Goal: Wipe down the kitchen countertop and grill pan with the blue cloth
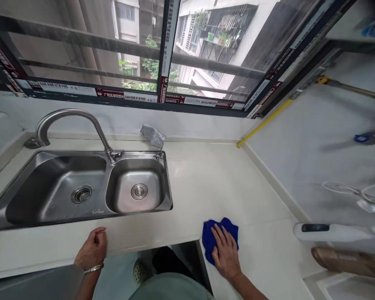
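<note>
Cloth [210, 237], blue and bunched, lies on the counter [206, 183] under our right hand [225, 251], at the inner corner of the counter's front edge. Its long axis runs from near us up and away, tilted slightly right. We press it flat, fingers spread and pointing away from us. Our left hand [92, 249] rests well apart to the left on the counter's front edge, fingers loosely curled, holding nothing. The sink [81, 189] lies just beyond it.
</note>
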### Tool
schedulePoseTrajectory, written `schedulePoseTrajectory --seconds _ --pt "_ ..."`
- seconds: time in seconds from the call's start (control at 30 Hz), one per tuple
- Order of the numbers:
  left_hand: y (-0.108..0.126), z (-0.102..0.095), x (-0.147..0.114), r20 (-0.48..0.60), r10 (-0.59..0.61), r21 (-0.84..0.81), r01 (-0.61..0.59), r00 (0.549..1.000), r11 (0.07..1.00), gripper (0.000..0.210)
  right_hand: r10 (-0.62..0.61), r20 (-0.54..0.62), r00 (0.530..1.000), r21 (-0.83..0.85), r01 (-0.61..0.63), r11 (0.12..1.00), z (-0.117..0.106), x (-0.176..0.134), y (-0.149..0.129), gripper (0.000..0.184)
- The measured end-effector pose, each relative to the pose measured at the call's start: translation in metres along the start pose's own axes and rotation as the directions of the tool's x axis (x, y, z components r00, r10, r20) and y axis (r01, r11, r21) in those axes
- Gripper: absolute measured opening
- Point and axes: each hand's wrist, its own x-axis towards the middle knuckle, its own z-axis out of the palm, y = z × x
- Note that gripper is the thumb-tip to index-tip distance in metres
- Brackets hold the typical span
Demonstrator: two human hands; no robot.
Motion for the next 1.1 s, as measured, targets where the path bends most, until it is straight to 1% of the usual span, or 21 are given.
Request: schedulePoseTrajectory --seconds 0.07,0.13,0.23,0.4,0.5,0.63,0.73,0.83,0.93,1.0,1.1 --pt "0.002 -0.001 -0.001 -0.038 -0.003 0.016 0.004 0.999 1.0 0.044 -0.008 0.0 1.0 0.0 0.008 1.0 0.003 0.017 -0.001 0.078" --pt "0.003 0.0 -0.001 -0.055 0.008 0.023 -0.007 0.998 1.0 0.043 -0.001 -0.009 1.0 -0.007 0.001 1.0 0.007 0.036 -0.002 0.079" --pt "0.002 0.004 -0.001 -0.075 0.021 0.041 -0.018 0.997 0.999 0.042 0.058 -0.036 0.998 -0.033 -0.059 0.998 0.013 0.069 -0.007 0.075" --pt "0.007 0.002 0.001 -0.048 -0.036 0.084 0.04 0.998 0.996 0.04 0.146 -0.039 0.988 -0.025 -0.147 0.989 0.02 0.122 -0.013 0.067" --pt "0.011 -0.002 0.001 -0.034 -0.045 0.092 0.048 0.998 0.995 0.038 0.174 -0.055 0.983 0.033 -0.172 0.984 0.022 0.141 -0.012 0.062" --pt "0.014 -0.005 0.001 -0.034 -0.072 0.106 0.076 0.997 0.992 0.036 0.198 -0.077 0.977 0.098 -0.19 0.977 0.025 0.145 -0.01 0.062" --pt "0.016 -0.007 0.003 -0.001 -0.091 0.086 0.091 0.996 0.992 0.032 0.2 -0.086 0.976 0.135 -0.187 0.973 0.027 0.143 -0.009 0.067" --pt "0.018 -0.01 0.004 0.005 -0.077 0.045 0.077 0.997 0.996 0.028 0.197 -0.095 0.976 0.144 -0.182 0.973 0.029 0.142 -0.009 0.072" --pt "0.018 -0.013 0.004 0.014 -0.074 0.051 0.073 0.997 0.996 0.027 0.204 -0.11 0.973 0.142 -0.188 0.972 0.031 0.142 -0.01 0.073" --pt "0.015 -0.015 0.006 0.054 -0.071 0.048 0.069 0.996 0.996 0.029 0.216 -0.122 0.969 0.137 -0.199 0.97 0.032 0.142 -0.011 0.071" --pt "0.008 -0.016 0.012 0.143 -0.066 0.039 0.061 0.987 0.997 0.032 0.237 -0.151 0.96 0.118 -0.22 0.968 0.034 0.14 -0.017 0.065"
